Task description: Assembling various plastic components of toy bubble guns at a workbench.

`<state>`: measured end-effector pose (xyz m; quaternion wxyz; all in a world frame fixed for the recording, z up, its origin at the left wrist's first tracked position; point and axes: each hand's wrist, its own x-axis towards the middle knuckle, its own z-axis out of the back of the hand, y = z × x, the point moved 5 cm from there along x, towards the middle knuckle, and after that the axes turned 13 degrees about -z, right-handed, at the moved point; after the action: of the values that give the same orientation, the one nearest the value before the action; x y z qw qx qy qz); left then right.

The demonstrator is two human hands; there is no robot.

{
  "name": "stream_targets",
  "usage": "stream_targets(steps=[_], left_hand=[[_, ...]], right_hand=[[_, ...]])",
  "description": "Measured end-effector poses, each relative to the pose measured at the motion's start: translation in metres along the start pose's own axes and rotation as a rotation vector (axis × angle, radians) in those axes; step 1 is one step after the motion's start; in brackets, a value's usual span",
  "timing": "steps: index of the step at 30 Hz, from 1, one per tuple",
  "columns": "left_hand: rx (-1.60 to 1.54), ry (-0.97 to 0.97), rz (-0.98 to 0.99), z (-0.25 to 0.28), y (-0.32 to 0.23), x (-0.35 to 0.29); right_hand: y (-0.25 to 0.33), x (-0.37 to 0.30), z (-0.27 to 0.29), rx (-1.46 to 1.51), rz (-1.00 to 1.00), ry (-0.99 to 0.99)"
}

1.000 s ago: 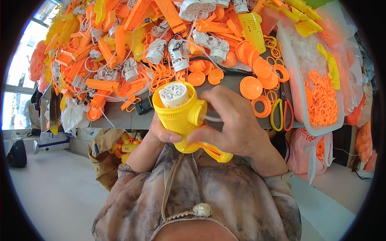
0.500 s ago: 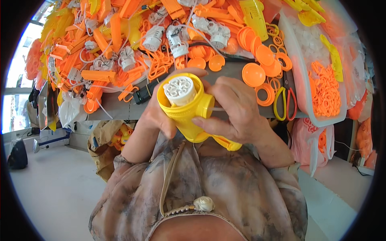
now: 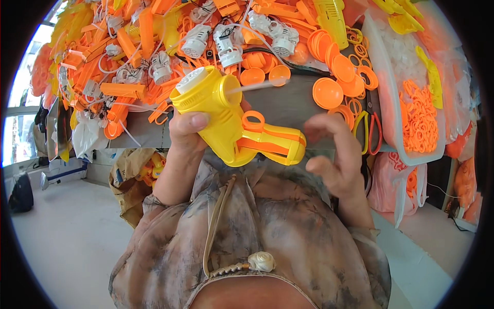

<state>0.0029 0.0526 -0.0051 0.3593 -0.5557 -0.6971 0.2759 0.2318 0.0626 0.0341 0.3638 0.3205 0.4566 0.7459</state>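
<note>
A yellow toy bubble gun (image 3: pixel 218 121) is gripped around its barrel by my left hand (image 3: pixel 188 129), tilted over the table's near edge. A white round insert (image 3: pixel 192 80) with holes sits in its wide mouth. From a round opening on its side a clear thin tube (image 3: pixel 265 85) sticks out to the right. An orange ring-shaped trigger (image 3: pixel 253 120) shows by the handle, and orange parts lie inside the handle's open side. Just right of the handle, my right hand (image 3: pixel 337 154) is off the toy, its fingers apart and curved with nothing in them.
Orange parts, white motor units (image 3: pixel 227 46) and tubes are heaped across the far left. Orange round cups (image 3: pixel 328 93) lie right of centre, beside scissors (image 3: pixel 375 129). A clear bin (image 3: pixel 411 157) holds small orange rings. Below the table's left edge stands a brown bag (image 3: pixel 123 180).
My right hand has let go of the toy and moved right. My left hand has turned and tipped the toy leftward, bringing the handle side and tube into view.
</note>
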Motion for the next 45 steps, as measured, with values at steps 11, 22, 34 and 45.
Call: stream_targets(steps=[11, 22, 34, 45], left_hand=[[-0.078, -0.019, -0.023, -0.003, -0.001, 0.004], [0.037, -0.026, -0.006, -0.006, 0.003, -0.006], [0.019, -0.056, 0.112, -0.006, 0.014, -0.011], [-0.319, 0.158, 0.067, -0.005, 0.015, -0.014]], right_hand=[[-0.009, -0.012, -0.035, 0.101, -0.071, 0.013], [0.026, 0.040, -0.038, -0.214, -0.073, 0.156], [0.030, 0.027, -0.046, -0.220, -0.018, 0.125], [0.029, 0.046, -0.034, -0.007, -0.208, 0.250]])
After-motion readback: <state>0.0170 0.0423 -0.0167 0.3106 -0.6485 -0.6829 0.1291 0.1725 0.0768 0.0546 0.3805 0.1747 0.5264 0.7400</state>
